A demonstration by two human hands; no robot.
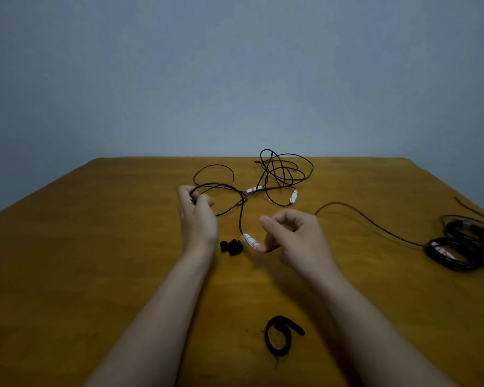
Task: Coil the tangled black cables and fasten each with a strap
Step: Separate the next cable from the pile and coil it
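The table point(95, 247) is of wood, orange-brown, smooth and a little shiny, and its far edge meets a plain grey-blue wall point(235, 65) with a matt surface. The left hand point(197, 216) is raised over the middle of the table, and its fingers are curled round a few loose loops of a thin black cable point(224, 186), gripping them near the fingertips. From these loops one strand goes down toward the person and finishes in a taped end point(249, 241), white with red lines, which lies on the wood. The right hand point(294, 238) is just beside this end. Its thumb is up and its fingers are bent inward; one lower finger reaches the tape, but I cannot tell if the hand really pinches it or only touches it. The cable continues back to a tangle point(284, 171) of round, irregular loops near the far edge, where two more white and red taped pieces point(293, 196) are seen. Between the two wrists lies a small pile of black straps point(231, 246), short and soft in look. Nearer to the person, a single black strap point(281, 336) is curled in a flat ring with fuzzy edges. At the right edge lie coiled cables point(464, 247), thick black rings, and one long thin cable point(375, 223) runs from them across the wood.
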